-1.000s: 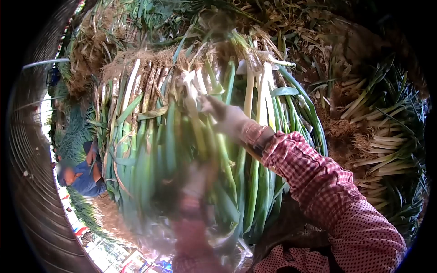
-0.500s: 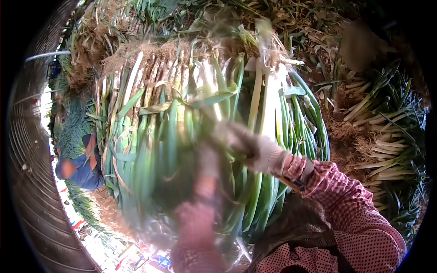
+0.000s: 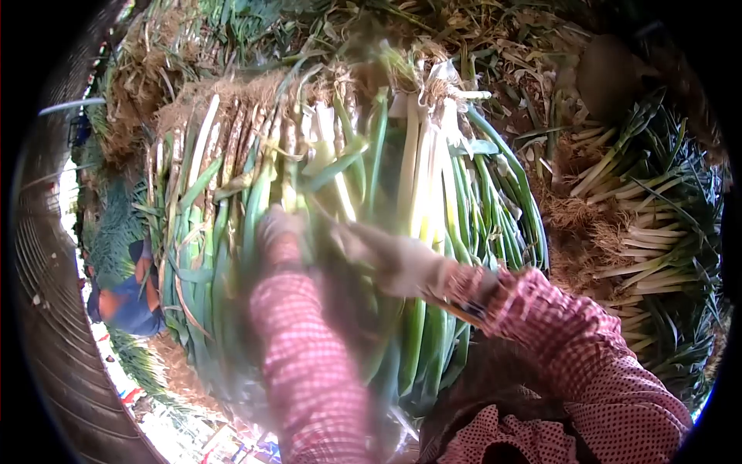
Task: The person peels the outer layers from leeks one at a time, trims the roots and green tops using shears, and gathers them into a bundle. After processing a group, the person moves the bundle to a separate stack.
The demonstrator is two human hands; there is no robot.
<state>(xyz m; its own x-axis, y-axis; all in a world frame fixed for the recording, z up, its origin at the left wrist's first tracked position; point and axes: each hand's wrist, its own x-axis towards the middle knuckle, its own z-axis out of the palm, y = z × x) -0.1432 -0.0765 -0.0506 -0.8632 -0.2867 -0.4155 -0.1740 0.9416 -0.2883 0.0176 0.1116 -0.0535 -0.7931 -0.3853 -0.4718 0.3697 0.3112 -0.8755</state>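
Note:
A wide heap of large green onions (image 3: pixel 202 267) lies before me, roots away from me and green leaves toward me. My left hand (image 3: pixel 281 226), in a pale glove, reaches onto the stalks left of the middle, where white turns to green; its fingers are smeared by motion. My right hand (image 3: pixel 394 259), gloved too, is over the middle of the heap, pointing left, also blurred. Thick white stalks (image 3: pixel 421 178) with trimmed, paler ends lie just beyond it. A torn green leaf (image 3: pixel 336 166) lies across the stalks ahead of both hands.
More green onions (image 3: pixel 657 240) lie in a row at the right. Loose dry leaves (image 3: pixel 510 46) litter the ground behind the heap. At the left a person in dark blue (image 3: pixel 131 305) bends near other greens, beside a ribbed wall (image 3: pixel 46 309). A pale rounded object (image 3: pixel 608 77) sits at the upper right.
My left hand has moved left and forward, away from my right hand, onto the stalks. My right hand has shifted slightly left and down. The whole view has shifted a little.

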